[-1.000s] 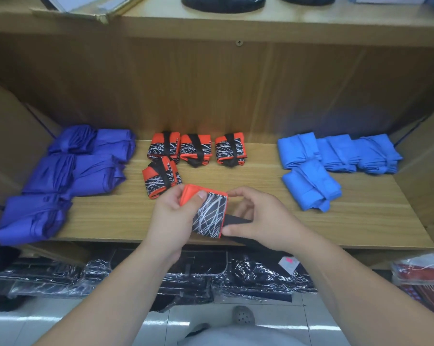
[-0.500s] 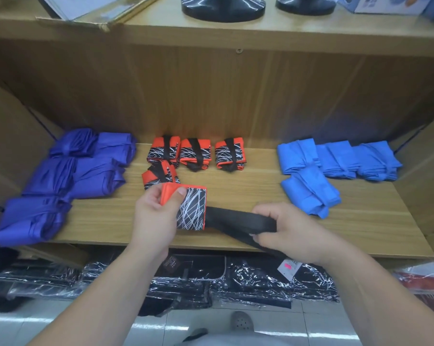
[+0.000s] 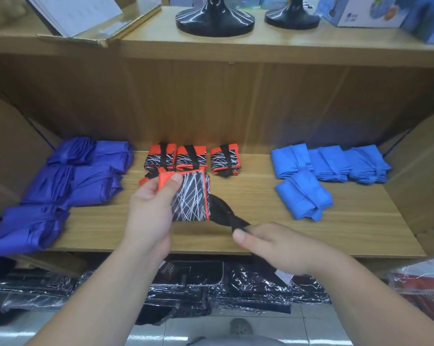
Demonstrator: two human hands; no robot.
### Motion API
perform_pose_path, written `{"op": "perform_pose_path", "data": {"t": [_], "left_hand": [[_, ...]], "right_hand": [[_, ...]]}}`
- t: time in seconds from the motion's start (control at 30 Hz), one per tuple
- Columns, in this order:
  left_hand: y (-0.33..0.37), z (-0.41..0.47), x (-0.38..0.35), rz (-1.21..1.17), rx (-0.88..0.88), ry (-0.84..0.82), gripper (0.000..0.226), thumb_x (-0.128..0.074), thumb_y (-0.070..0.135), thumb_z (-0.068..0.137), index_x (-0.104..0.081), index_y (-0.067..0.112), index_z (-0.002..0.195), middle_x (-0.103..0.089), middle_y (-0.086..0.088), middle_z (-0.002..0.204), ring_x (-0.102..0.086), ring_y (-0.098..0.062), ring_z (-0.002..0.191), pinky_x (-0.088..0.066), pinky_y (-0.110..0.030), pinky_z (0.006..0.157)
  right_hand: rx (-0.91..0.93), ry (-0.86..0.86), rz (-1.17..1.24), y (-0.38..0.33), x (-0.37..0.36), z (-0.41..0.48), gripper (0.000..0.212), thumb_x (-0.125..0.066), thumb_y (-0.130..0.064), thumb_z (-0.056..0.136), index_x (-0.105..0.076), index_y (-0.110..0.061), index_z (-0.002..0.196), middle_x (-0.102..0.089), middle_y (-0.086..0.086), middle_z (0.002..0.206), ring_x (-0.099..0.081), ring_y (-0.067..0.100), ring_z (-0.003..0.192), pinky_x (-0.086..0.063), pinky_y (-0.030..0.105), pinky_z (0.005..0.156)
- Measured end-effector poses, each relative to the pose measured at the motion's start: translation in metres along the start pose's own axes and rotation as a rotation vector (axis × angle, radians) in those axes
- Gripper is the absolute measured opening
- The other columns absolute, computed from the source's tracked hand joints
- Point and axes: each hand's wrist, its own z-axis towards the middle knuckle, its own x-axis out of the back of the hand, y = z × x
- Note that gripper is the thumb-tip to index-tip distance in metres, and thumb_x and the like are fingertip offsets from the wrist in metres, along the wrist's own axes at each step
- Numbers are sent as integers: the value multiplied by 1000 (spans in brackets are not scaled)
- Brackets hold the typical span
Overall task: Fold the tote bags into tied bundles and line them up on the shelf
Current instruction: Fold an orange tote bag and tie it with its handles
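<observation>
Gripping folded bag (image 3: pixel 189 196) w/ L fingers (image 3: pixel 172 182); R fingers (image 3: pixel 243 237) pinch strap (image 3: pixel 225 213); bundles (image 3: pixel 191 157) on shelf (image 3: pixel 260 196).

One wide-angle camera worn on my head looks forward and down, close over the wooden shelf (image 3: pixel 273 216). An upper shelf (image 3: pixel 298 46) shows at 12 o'clock and the tiled floor (image 3: pixel 318 320) at 6. My left forearm (image 3: pixel 93 295) enters from 7 o'clock, my right forearm (image 3: pixel 385 308) from 5.
</observation>
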Motion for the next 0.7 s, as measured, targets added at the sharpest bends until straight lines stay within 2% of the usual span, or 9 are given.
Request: {"op": "perform_pose_path", "data": {"t": [0.03,0.1,0.13,0.27,0.4,0.47,0.53,0.63,0.7], "left_hand": [[2,-5,-2,-17,16,-39,12,-61,14,98,-70,10,93,-76,-2,80,-70,-13,68,-59,-29,67],[6,-15,-3,-28,58,-97,13,-60,16,98,-71,9,94,-76,-4,81,-70,-13,67,-58,-27,61],[7,-20,-3,-21,74,-124,14,-60,17,98,-71,9,94,-75,-5,81,-70,-14,67,-58,-28,61],[4,-36,2,57,87,-242,17,-65,21,86,-69,6,95,-74,-14,85,-69,-22,70,-58,-37,65],[-10,-38,1,85,62,-169,5,-64,9,93,-68,6,95,-74,-13,84,-69,-24,74,-59,-42,71],[-17,-31,2,109,16,-91,6,-63,6,95,-68,8,94,-75,-7,82,-71,-18,74,-59,-34,67],[-22,-21,2,113,3,-19,5,-64,8,96,-69,9,95,-75,-4,82,-71,-16,74,-57,-29,69],[-24,-6,1,112,-31,43,6,-66,11,95,-70,12,90,-73,-2,79,-67,-14,73,-55,-29,71],[-19,4,0,112,-75,81,9,-68,11,94,-70,14,86,-72,-1,79,-67,-14,73,-56,-27,70]], "right_hand": [[-60,-4,132,0,0,3,91,-20,-100,65,-67,-38,112,-64,-20,115,-57,0,102,-44,32,98],[-166,-7,515,4,0,13,122,-35,-103,59,-50,-19,146,-50,-6,148,-52,17,133,-33,44,118],[-131,0,697,9,-2,22,132,-41,-103,57,-43,-10,150,-46,7,153,-49,26,137,-31,50,119],[100,138,1318,-2,-1,29,95,-28,-80,87,-48,-3,137,-62,18,136,-58,30,129,-38,47,115],[386,216,1906,-19,18,23,97,-40,-71,89,-47,16,133,-59,34,132,-59,45,124,-44,51,111],[401,287,1863,-25,23,20,90,-39,-70,90,-66,11,120,-71,23,114,-71,36,103,-57,47,93],[494,198,1726,-26,27,11,82,-39,-72,88,-77,0,95,-70,12,81,-66,28,73,-55,41,77],[667,-124,1313,-22,25,1,75,-48,-70,90,-75,0,94,-69,13,69,-67,30,71,-51,49,81],[644,-172,1034,-14,21,-2,71,-52,-64,94,-73,4,99,-68,10,63,-68,31,71,-44,62,86]]}}
